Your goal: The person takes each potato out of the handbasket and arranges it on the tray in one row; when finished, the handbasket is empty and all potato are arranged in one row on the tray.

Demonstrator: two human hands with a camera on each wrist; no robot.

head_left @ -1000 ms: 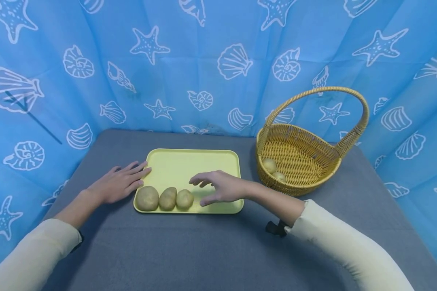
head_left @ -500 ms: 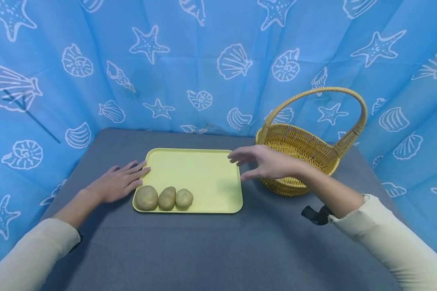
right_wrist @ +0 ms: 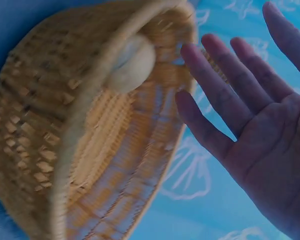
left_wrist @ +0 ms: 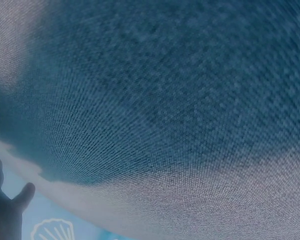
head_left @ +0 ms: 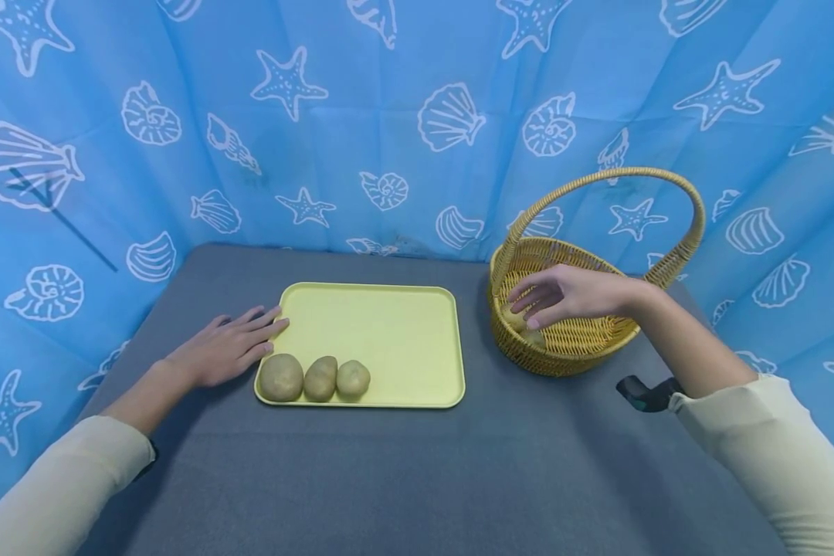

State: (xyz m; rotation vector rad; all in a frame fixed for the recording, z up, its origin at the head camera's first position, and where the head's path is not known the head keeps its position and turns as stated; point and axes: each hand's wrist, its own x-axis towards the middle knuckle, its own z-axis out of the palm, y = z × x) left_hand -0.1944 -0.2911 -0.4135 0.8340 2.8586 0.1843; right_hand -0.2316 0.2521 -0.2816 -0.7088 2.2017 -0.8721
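Observation:
My right hand (head_left: 580,293) is over the wicker basket (head_left: 528,363), its fingers spread and loosely bent with nothing between them. Below it, partly hidden, lie two small potatoes (head_left: 533,338) at the basket's left side; the right wrist view shows a pale potato (right_wrist: 134,65) inside the rim. My left hand (head_left: 225,351) lies flat with its fingertips on the left edge of a yellow tray (head_left: 389,324). Along the tray's near edge sit a large potato (head_left: 281,378), a medium one and a smaller potato (head_left: 353,379) in a row, from left to right.
A tall arched handle (head_left: 611,171) spans the basket above my right hand. The grey cloth-covered table (head_left: 389,479) reaches back to a blue curtain (head_left: 347,139) printed with shells and starfish. In the left wrist view, mostly grey cloth (left_wrist: 165,100) shows.
My right hand has moved from above the tray, just right of the smallest potato, rightward to over the basket. The left hand, tray and potatoes on it stay put.

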